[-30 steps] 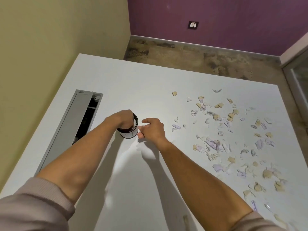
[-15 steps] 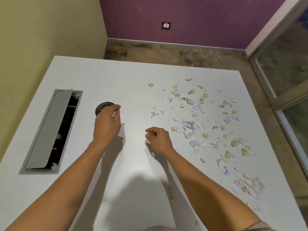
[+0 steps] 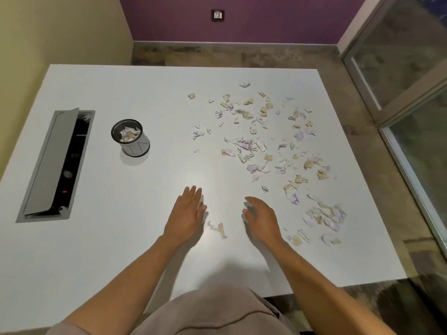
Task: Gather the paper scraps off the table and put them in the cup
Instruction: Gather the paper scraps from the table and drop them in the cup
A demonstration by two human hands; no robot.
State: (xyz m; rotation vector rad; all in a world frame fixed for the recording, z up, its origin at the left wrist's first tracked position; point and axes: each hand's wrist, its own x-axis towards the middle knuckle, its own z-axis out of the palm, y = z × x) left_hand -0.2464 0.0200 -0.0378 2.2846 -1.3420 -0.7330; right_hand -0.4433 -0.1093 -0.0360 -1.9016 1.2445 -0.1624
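Both hands have left the cup (image 3: 130, 137), now at ten o'clock on the table (image 3: 121, 238); left hand (image 3: 186, 215) and right hand (image 3: 262, 218), relaxed and empty, flank two paper scraps (image 3: 219, 229), seemingly to gather them.

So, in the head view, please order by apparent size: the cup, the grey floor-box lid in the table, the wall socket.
1. grey lid, largest.
2. cup.
3. wall socket, smallest, though it is farthest from the camera, so this is appearance only.
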